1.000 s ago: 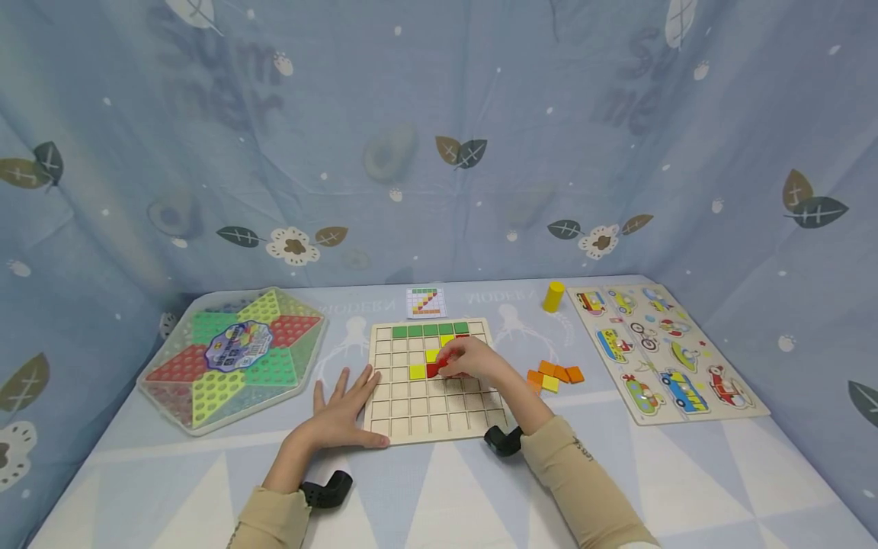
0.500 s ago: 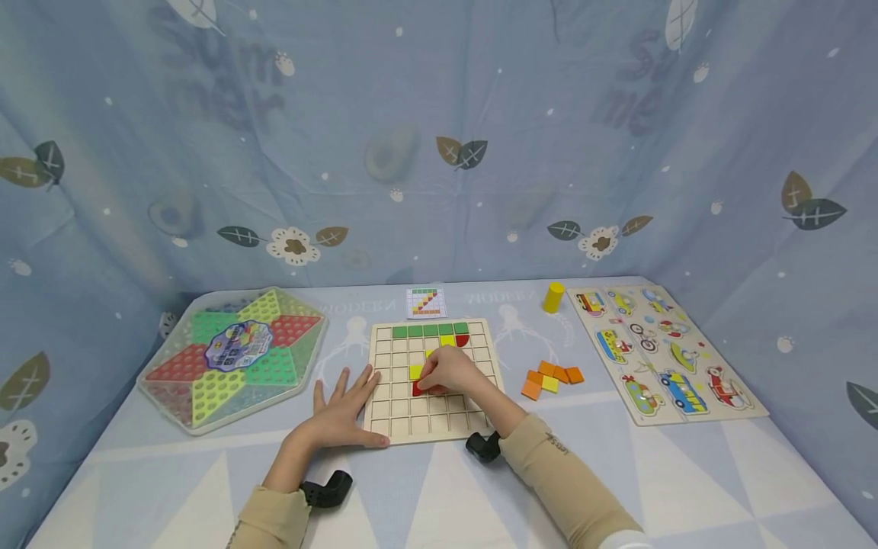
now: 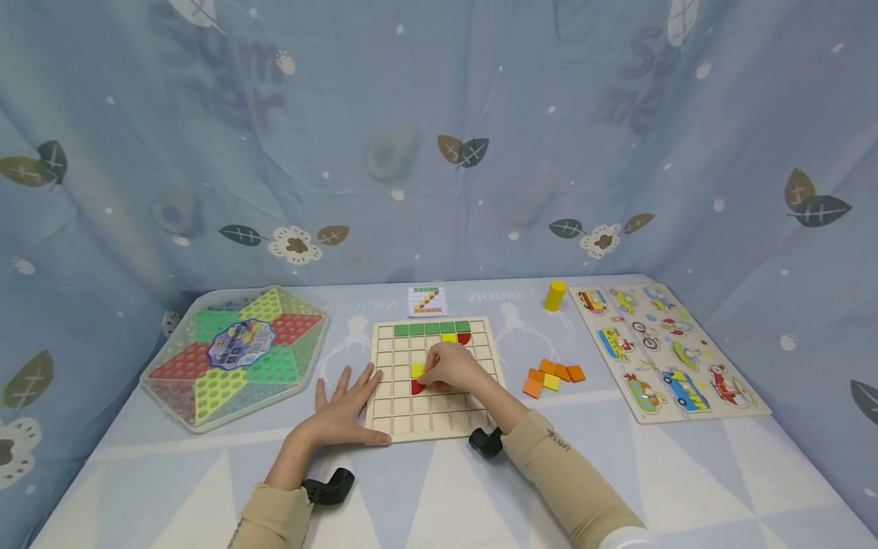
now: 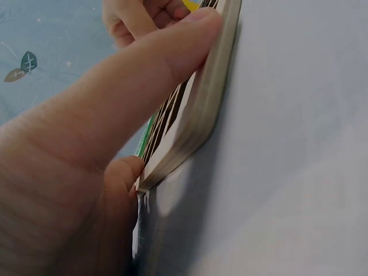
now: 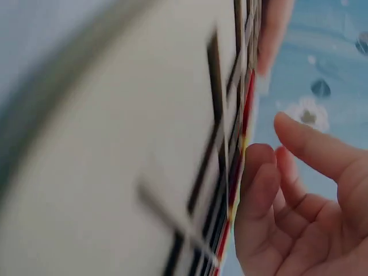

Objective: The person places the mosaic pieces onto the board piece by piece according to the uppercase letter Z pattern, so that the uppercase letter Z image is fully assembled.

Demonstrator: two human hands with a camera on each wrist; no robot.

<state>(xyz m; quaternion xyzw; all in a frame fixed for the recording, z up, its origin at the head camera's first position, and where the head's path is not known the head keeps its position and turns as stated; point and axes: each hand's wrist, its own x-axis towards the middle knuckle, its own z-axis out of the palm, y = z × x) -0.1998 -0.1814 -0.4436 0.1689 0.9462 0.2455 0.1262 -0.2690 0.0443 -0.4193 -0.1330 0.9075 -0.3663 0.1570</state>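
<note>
A wooden grid board [image 3: 405, 428] lies before the person. My left hand [image 3: 346, 414] is spread at its near left corner; in the left wrist view the thumb [image 4: 172, 54] lies along the board's edge. Over the middle of the grid is my right hand [image 3: 453, 368], its fingertips right at a red piece [image 3: 417, 387] with a rounded side. That piece lies just below a yellow square [image 3: 418, 370]. In the right wrist view the thumb [image 5: 305, 141] stands apart from the bent fingers, with nothing visible between them. The hand hides the cells under it.
Green squares [image 3: 432, 329] line the board's far row, above another red piece [image 3: 464, 338]. Loose orange tiles [image 3: 533, 387] and a yellow tile [image 3: 551, 383] lie to the right. Around them are a pattern card [image 3: 427, 302], yellow cylinder [image 3: 555, 296], vehicle puzzle [image 3: 658, 351] and star-patterned game box [image 3: 236, 358].
My right hand has moved left and nearer across the board with a red piece, which now lies below the leftmost yellow square. The left hand has stayed in place.
</note>
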